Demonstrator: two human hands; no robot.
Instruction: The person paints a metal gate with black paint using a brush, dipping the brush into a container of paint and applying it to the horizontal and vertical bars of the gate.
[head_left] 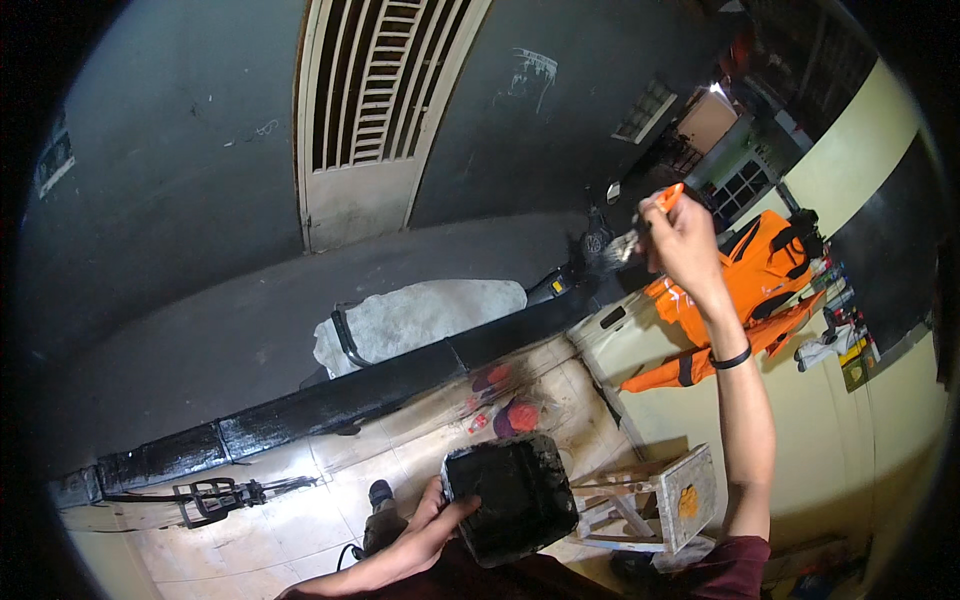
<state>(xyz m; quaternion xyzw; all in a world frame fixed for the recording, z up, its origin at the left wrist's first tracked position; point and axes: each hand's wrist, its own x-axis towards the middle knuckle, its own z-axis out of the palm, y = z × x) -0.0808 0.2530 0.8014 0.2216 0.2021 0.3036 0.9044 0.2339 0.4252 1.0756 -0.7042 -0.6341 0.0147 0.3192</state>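
Note:
My left hand point(437, 522) grips the near-left edge of a square black paint tray point(515, 500), its thumb over the rim and dark paint smeared inside. Raised at the right, my right hand point(685, 240) is closed round a paintbrush with an orange handle point(670, 196). The brush's pale, paint-marked bristles point(622, 247) point left and down, close to the far right end of a glossy black ledge point(400, 395). From this angle I cannot tell whether the bristles touch anything.
Beyond the ledge stands a motorbike under a grey cloth point(430, 318). Orange clothing point(765, 270) hangs on the cream wall at right. A paint-spotted wooden stool point(685, 505) is near my right side. A black metal frame point(212, 503) lies left. A white grille door point(365, 190) faces me.

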